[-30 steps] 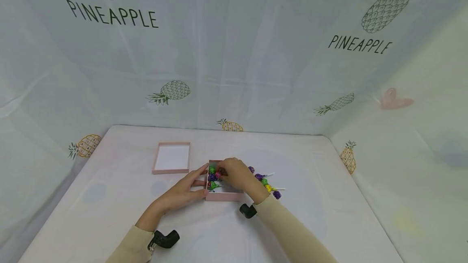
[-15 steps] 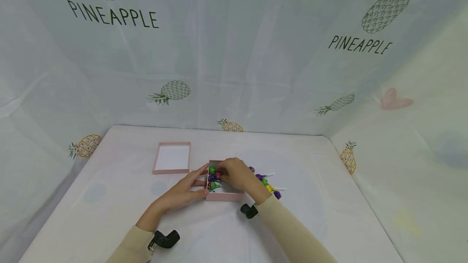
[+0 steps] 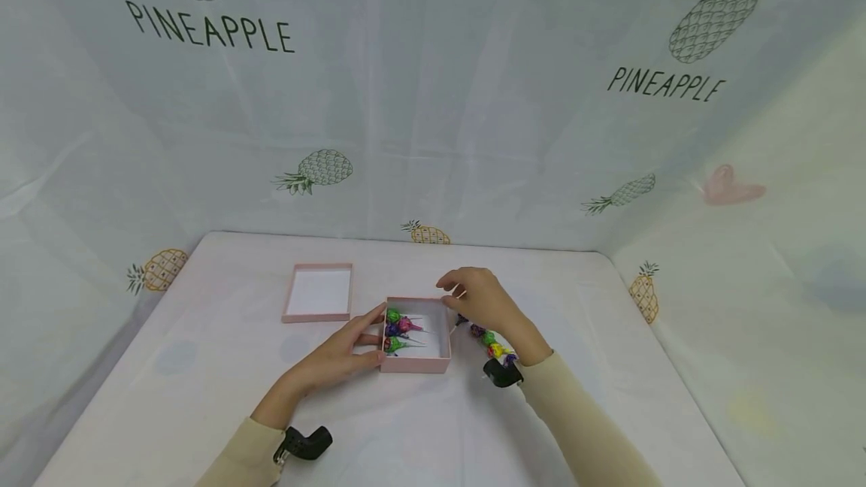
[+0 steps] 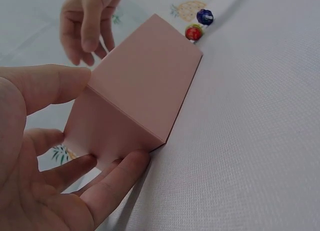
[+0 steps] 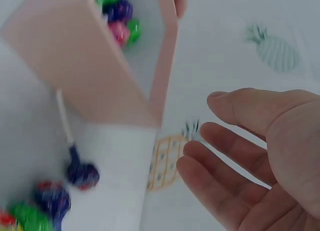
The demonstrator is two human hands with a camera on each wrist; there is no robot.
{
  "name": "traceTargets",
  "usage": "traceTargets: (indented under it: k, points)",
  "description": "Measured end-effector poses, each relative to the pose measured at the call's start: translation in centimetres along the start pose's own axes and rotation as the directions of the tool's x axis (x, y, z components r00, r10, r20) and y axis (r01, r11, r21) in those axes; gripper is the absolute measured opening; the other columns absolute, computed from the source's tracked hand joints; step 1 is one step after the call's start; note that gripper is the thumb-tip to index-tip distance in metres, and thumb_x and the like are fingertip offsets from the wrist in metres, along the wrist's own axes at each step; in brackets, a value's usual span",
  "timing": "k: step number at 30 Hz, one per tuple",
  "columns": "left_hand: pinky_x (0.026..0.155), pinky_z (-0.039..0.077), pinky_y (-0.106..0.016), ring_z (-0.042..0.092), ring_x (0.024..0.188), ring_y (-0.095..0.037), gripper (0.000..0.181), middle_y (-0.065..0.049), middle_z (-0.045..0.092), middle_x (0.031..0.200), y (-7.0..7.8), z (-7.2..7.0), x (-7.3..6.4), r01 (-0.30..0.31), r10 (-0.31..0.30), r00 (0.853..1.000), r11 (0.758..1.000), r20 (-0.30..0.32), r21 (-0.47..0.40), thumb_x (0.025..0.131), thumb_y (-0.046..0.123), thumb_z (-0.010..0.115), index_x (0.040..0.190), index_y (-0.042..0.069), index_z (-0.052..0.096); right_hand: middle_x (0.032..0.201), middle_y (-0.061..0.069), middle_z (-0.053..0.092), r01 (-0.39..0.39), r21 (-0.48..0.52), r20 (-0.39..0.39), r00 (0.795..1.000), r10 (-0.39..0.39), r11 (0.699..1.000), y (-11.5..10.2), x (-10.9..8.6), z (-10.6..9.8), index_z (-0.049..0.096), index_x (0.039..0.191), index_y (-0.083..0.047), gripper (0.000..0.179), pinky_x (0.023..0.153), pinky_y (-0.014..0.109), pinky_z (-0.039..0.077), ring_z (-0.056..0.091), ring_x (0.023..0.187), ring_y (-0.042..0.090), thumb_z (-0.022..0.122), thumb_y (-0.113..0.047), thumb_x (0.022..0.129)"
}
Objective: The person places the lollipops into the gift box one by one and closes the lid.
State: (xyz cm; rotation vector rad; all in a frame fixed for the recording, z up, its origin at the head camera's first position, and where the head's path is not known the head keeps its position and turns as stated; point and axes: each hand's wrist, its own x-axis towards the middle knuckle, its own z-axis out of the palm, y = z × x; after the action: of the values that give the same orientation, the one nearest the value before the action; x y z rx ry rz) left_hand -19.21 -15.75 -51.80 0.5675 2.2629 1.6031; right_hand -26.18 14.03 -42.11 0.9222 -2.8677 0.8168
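A pink box (image 3: 416,367) stands on the table, its top uncovered. Inside, several lollipops lie along its left side, among them a pink one (image 3: 407,324) and a green one (image 3: 392,345). My left hand (image 3: 338,355) rests its thumb and fingertips against the box's left end. In the left wrist view, those fingers are spread over the pink wall. My right hand (image 3: 483,299) hovers past the box's far right corner, fingers loosely bent, holding nothing. Several loose lollipops lie right of the box, including a dark purple one (image 5: 82,175) whose white stick points to the wall.
Left of and behind the box lies a pink-edged lid (image 3: 318,291), white inside face up. A white cloth (image 3: 379,434) covers the table. A pineapple-print curtain (image 3: 433,111) hangs behind it. Each wrist wears a black camera mount (image 3: 307,443).
My right hand has come out of the box and moved right and away from me, beyond the far right corner. The pink lollipop now lies uncovered inside. My left hand has stayed put.
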Motion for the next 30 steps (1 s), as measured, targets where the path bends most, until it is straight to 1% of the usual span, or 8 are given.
traceTargets:
  k: [3, 5, 8, 10, 12, 17, 24, 30]
  points:
    - [0.112, 0.046, -0.051, 0.055, 0.141, -0.034, 0.089, -0.015, 0.031, 0.171, -0.1, 0.0, 0.0, -0.001, 0.001, 1.000, 1.000, -0.003, 0.008, 0.102, 0.027, 0.074, 0.172, 0.023, 0.020, 0.111, 0.013, 0.078, -0.035, -0.008, -0.021, 0.999, 0.035, 0.999, 1.5, -0.5, -0.4, 0.078, 0.116, -0.005, 0.021, 0.083, 0.038, 0.061, 0.073, 0.091, 0.020, 0.079, -0.009, 0.096]
    - [0.110, 0.047, -0.046, 0.055, 0.141, -0.034, 0.088, -0.015, 0.031, 0.171, -0.1, 0.0, -0.1, 0.003, -0.003, 1.000, 1.000, -0.005, 0.010, 0.102, 0.027, 0.074, 0.172, 0.023, 0.021, 0.110, 0.011, 0.078, -0.077, -0.009, -0.022, 0.997, 0.076, 0.997, 2.5, -0.8, -0.4, 0.078, 0.117, -0.005, 0.021, 0.083, 0.039, 0.061, 0.072, 0.091, 0.020, 0.079, -0.011, 0.096]
    - [0.107, 0.049, -0.036, 0.055, 0.141, -0.034, 0.088, -0.015, 0.031, 0.171, -0.1, 0.0, -0.1, 0.005, -0.005, 1.000, 1.000, -0.002, 0.009, 0.102, 0.026, 0.074, 0.172, 0.023, 0.021, 0.107, 0.009, 0.078, -0.131, -0.008, -0.012, 0.991, 0.131, 0.991, 3.7, -1.2, -0.1, 0.077, 0.117, -0.004, 0.022, 0.083, 0.039, 0.061, 0.072, 0.090, 0.020, 0.078, -0.012, 0.097]
    - [0.105, 0.049, -0.032, 0.055, 0.141, -0.034, 0.088, -0.015, 0.031, 0.171, 0.0, -0.1, -0.1, 0.005, -0.005, 1.000, 1.000, 0.000, 0.011, 0.102, 0.026, 0.074, 0.172, 0.023, 0.020, 0.105, 0.008, 0.077, -0.157, -0.002, 0.001, 0.988, 0.157, 0.988, 4.3, -1.4, 0.2, 0.077, 0.116, -0.003, 0.022, 0.081, 0.039, 0.061, 0.072, 0.088, 0.020, 0.078, -0.013, 0.097]
    - [0.106, 0.050, -0.034, 0.055, 0.141, -0.034, 0.088, -0.015, 0.031, 0.171, 0.1, 0.0, -0.1, 0.005, -0.005, 1.000, 1.000, 0.002, 0.005, 0.102, 0.026, 0.074, 0.172, 0.022, 0.020, 0.103, 0.008, 0.077, -0.174, 0.003, 0.009, 0.985, 0.174, 0.985, 4.7, -1.7, 0.4, 0.077, 0.116, -0.002, 0.022, 0.080, 0.038, 0.061, 0.073, 0.088, 0.020, 0.079, -0.013, 0.097]
    - [0.110, 0.047, -0.048, 0.055, 0.141, -0.034, 0.088, -0.015, 0.031, 0.171, 0.2, 0.0, -0.1, 0.008, -0.008, 1.000, 1.000, -0.002, -0.012, 0.102, 0.025, 0.074, 0.172, 0.022, 0.021, 0.102, 0.007, 0.076, -0.199, 0.003, 0.018, 0.980, 0.199, 0.980, 5.8, -2.6, 0.7, 0.077, 0.114, -0.003, 0.021, 0.080, 0.038, 0.061, 0.072, 0.087, 0.019, 0.079, -0.014, 0.096]
    - [0.110, 0.048, -0.048, 0.054, 0.142, -0.035, 0.088, -0.014, 0.031, 0.171, 0.4, 0.0, 0.0, 0.022, -0.022, 1.000, 1.000, -0.006, -0.017, 0.102, 0.025, 0.074, 0.172, 0.023, 0.021, 0.101, 0.001, 0.075, -0.250, 0.014, 0.091, 0.964, 0.248, 0.968, 6.7, -4.1, 0.6, 0.078, 0.112, -0.010, 0.018, 0.083, 0.038, 0.060, 0.069, 0.089, 0.015, 0.080, -0.017, 0.096]
    - [0.110, 0.047, -0.048, 0.055, 0.141, -0.034, 0.088, -0.015, 0.031, 0.171, 0.2, 0.0, 0.0, 0.020, -0.020, 1.000, 1.000, -0.007, -0.014, 0.102, 0.024, 0.075, 0.172, 0.023, 0.021, 0.100, 0.000, 0.075, -0.251, 0.020, 0.146, 0.958, 0.246, 0.968, 7.1, -4.9, 0.9, 0.078, 0.116, -0.008, 0.022, 0.079, 0.035, 0.059, 0.067, 0.087, 0.014, 0.081, -0.016, 0.096]
